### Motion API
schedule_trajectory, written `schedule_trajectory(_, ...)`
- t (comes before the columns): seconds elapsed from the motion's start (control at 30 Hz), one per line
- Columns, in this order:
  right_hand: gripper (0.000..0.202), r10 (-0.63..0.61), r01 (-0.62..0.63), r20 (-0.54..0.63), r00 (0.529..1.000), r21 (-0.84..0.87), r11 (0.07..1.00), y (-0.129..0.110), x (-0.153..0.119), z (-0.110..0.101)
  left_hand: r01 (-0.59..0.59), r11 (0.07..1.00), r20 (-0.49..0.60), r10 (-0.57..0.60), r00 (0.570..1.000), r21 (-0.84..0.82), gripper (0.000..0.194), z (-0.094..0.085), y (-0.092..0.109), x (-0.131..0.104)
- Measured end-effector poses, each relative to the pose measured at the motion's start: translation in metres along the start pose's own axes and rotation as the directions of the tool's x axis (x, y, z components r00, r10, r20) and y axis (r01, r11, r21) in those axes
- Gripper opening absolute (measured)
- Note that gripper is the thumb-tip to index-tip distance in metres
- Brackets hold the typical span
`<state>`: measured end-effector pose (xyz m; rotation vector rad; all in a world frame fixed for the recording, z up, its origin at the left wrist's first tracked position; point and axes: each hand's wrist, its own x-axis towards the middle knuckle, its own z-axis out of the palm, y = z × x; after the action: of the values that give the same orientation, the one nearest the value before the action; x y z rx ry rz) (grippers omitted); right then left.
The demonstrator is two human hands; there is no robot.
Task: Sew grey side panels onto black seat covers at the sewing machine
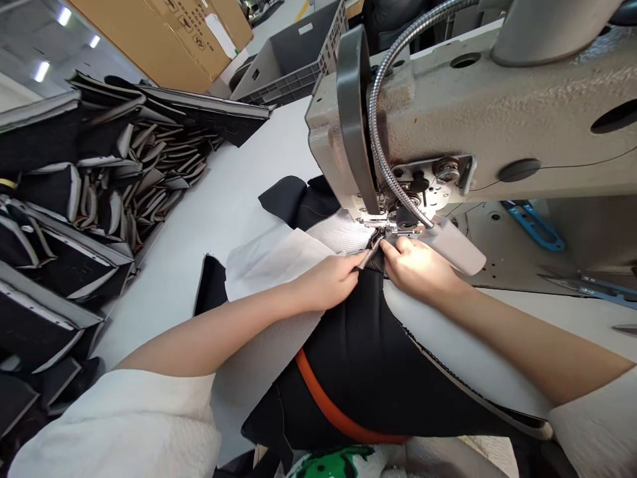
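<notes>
A black fabric piece (368,358) with an orange stripe (323,398) and white backing (279,259) lies across the table and hangs toward my body. Its seam edge runs under the lit needle area of a sewing machine (462,119). My left hand (331,282) pinches the seam edge just left of and below the presser foot. Close beside it on the right, my right hand (415,265) has its fingers pressed together at the same edge, with the fingertips near the foot. The needle itself is hard to make out.
Stacked black padded pieces (149,159) fill the left side. Behind are a cardboard box (169,40) and a grey crate (298,60). Blue thread snips (535,226) and blue-handled scissors (602,289) lie at the right. A white lamp head (455,245) hangs over my right hand.
</notes>
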<state>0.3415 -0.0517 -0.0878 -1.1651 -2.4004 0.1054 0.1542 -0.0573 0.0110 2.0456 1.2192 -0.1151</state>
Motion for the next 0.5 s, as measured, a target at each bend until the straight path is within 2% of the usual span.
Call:
schedule_trajectory(0.03, 0.035, -0.001, 0.001, -0.010, 1.000, -0.005, 1.000, -0.001, -0.002, 0.000, 0.025, 0.986, 0.023, -0.030, 0.999, 0.165, 0.058, 0.003, 0.005, 0.001)
schedule_trajectory(0.1, 0.035, 0.027, -0.029, -0.036, 0.999, -0.043, 0.999, -0.004, -0.008, -0.004, 0.091, 0.894, 0.063, -0.131, 0.989, 0.439, 0.067, 0.009, 0.015, 0.003)
schedule_trajectory(0.17, 0.034, 0.069, -0.074, -0.059, 0.996, -0.088, 0.993, -0.008, -0.018, -0.014, 0.105, 0.806, 0.097, -0.197, 0.976, 0.582, 0.071, 0.013, 0.021, 0.006)
schedule_trajectory(0.2, 0.033, 0.049, -0.054, -0.058, 0.997, -0.086, 0.995, -0.010, -0.023, -0.020, 0.094, 0.790, 0.116, -0.205, 0.972, 0.605, 0.071, 0.013, 0.022, 0.007)
schedule_trajectory(0.27, 0.033, -0.134, 0.134, -0.019, 0.991, 0.016, 0.991, -0.016, -0.032, -0.031, 0.063, 0.808, 0.142, -0.179, 0.973, 0.586, 0.066, 0.012, 0.020, 0.009)
schedule_trajectory(0.33, 0.037, -0.362, 0.353, 0.012, 0.932, 0.198, 0.914, -0.024, -0.035, -0.038, 0.034, 0.842, 0.130, -0.123, 0.984, 0.539, 0.062, 0.010, 0.015, 0.008)
schedule_trajectory(0.37, 0.040, -0.431, 0.411, 0.015, 0.902, 0.274, 0.869, -0.027, -0.034, -0.039, 0.021, 0.847, 0.113, -0.095, 0.989, 0.532, 0.061, 0.010, 0.012, 0.007)
schedule_trajectory(0.43, 0.040, -0.452, 0.423, 0.011, 0.892, 0.336, 0.842, -0.035, -0.029, -0.036, 0.010, 0.840, 0.083, -0.065, 0.994, 0.543, 0.062, 0.012, 0.007, 0.005)
schedule_trajectory(0.5, 0.033, -0.436, 0.413, 0.008, 0.900, 0.302, 0.859, -0.040, -0.024, -0.032, 0.026, 0.845, 0.067, -0.073, 0.995, 0.534, 0.062, 0.013, 0.005, 0.004)
